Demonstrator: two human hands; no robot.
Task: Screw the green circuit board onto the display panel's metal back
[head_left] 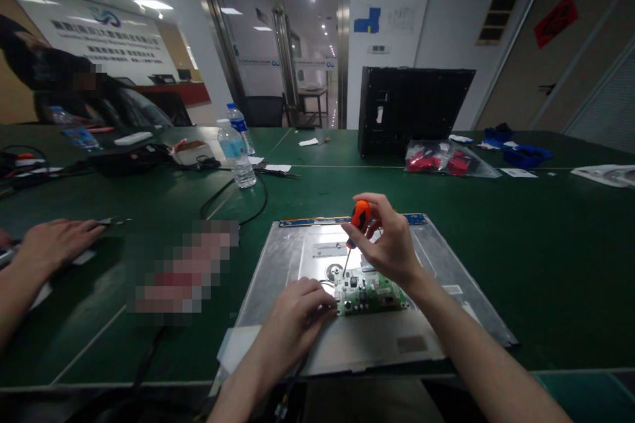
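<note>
My right hand (389, 238) grips a screwdriver (360, 215) with an orange and black handle. Its thin shaft slants down, and the tip meets the upper left corner of a green circuit board (374, 292). At the board's left edge is my left hand (297, 310), fingers curled together and pressed on that edge beside thin dark cables. Beneath the board lies a flat silver metal panel (431, 337), with a narrow blue circuit strip (315, 221) along its far edge. My left fingertips are partly hidden.
Two water bottles (238, 155) stand beyond the panel. A black monitor-like case (414, 109) and a plastic bag of red items (439, 162) are at the back right, near a blue tray (526, 155). Another person's hand (54, 244) rests at the left. Cables cross the green table (555, 264).
</note>
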